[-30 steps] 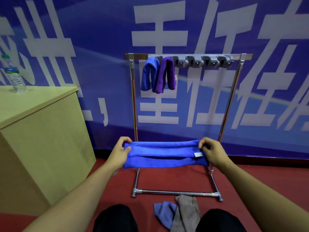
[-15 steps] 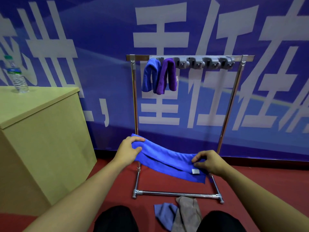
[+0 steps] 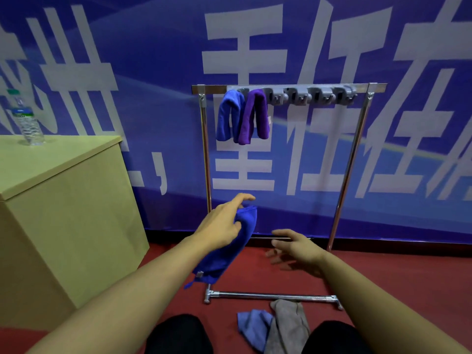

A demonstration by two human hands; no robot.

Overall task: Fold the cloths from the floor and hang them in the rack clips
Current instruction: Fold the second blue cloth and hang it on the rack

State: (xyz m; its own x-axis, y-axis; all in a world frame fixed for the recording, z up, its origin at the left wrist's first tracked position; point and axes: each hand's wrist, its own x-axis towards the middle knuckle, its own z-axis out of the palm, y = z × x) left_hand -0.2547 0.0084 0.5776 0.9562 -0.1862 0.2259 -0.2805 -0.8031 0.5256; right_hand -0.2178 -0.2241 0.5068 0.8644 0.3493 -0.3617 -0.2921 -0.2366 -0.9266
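My left hand [image 3: 223, 224] grips the top end of a folded bright blue cloth [image 3: 224, 254], which hangs down and to the left, its small white tag near the bottom. My right hand [image 3: 297, 247] hovers just right of it, fingers spread and blurred, holding nothing. Behind stands the chrome rack [image 3: 351, 159] with a grey strip of clips [image 3: 310, 94] along its top bar. A blue cloth [image 3: 228, 116] and a purple cloth [image 3: 254, 117] hang from the leftmost clips. On the red floor by my knees lie a light blue cloth [image 3: 254, 328] and a grey cloth [image 3: 288, 325].
A tan cabinet [image 3: 63, 210] stands to the left with a plastic water bottle [image 3: 24, 118] on top. A blue banner with white characters covers the wall behind the rack. The rack's base bar [image 3: 270, 296] lies across the floor just ahead of my knees [image 3: 178, 333].
My right hand let go of the blue cloth and drew back open. The cloth, stretched between both hands before, now dangles from my left hand alone.
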